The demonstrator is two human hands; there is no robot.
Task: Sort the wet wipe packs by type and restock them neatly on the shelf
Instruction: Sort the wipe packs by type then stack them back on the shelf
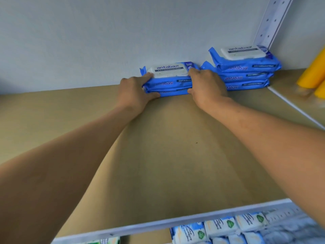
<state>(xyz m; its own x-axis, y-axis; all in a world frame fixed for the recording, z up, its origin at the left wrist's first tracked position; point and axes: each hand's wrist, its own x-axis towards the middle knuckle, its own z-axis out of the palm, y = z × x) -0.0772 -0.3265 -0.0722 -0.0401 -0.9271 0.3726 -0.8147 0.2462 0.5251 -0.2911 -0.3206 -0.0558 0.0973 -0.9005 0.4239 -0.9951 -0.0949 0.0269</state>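
Two blue antabax wipe packs (pixel 168 81) lie stacked at the back of the tan shelf (pixel 158 147), against the white wall. My left hand (pixel 137 90) grips the stack's left end, fingers on top and thumb under the lower pack. My right hand (pixel 205 85) grips its right end the same way. Just to the right stands a stack of three blue antabax packs (pixel 246 69) in the shelf's back corner, touching or nearly touching the held stack.
A white perforated upright (pixel 269 23) rises at the back right corner. Yellow rolls (pixel 314 73) stand on the neighbouring shelf at the right. Below the shelf's white front rail (pixel 175 221), several white and blue wipe packs (pixel 219 228) lie in rows.
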